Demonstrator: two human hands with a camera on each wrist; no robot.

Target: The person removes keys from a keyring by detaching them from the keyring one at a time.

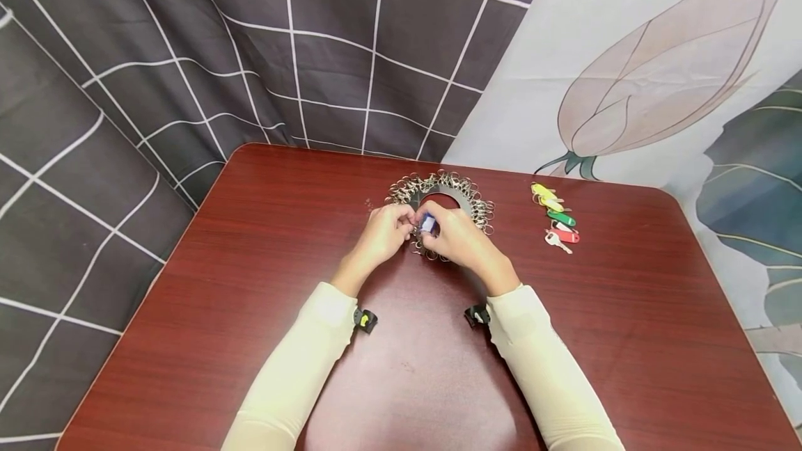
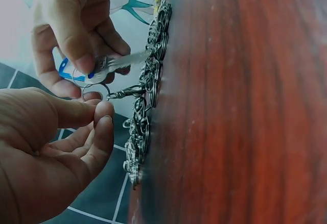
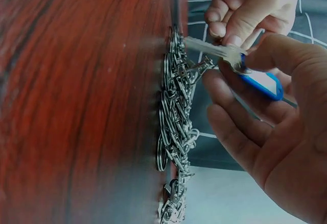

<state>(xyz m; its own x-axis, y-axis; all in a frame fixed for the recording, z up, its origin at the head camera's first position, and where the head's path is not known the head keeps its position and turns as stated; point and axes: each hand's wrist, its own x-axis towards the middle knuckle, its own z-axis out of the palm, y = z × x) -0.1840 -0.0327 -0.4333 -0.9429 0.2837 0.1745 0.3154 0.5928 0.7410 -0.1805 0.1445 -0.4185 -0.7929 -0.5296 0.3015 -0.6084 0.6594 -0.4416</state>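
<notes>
My left hand [image 1: 384,230] pinches a metal split ring [image 2: 95,92] between thumb and forefinger. A snap-hook clasp [image 2: 126,92] stretches from that ring towards the others. In my right hand [image 1: 460,232] is a blue key tag [image 3: 263,84], pinched together with its silver key [image 2: 120,61]. The tag's thin ring meets the split ring; whether they are linked cannot be told. Beneath both hands lies a flat dark ring-shaped plate [image 1: 460,195], edged with many metal clasps and rings [image 1: 483,215].
To the right on the red-brown table [image 1: 626,312] lie yellow key tags [image 1: 546,193], a green key tag [image 1: 560,218] and a red key tag [image 1: 567,236], with keys. Behind the table hang a dark checked curtain [image 1: 332,61] and a pale flower-print cloth [image 1: 532,54].
</notes>
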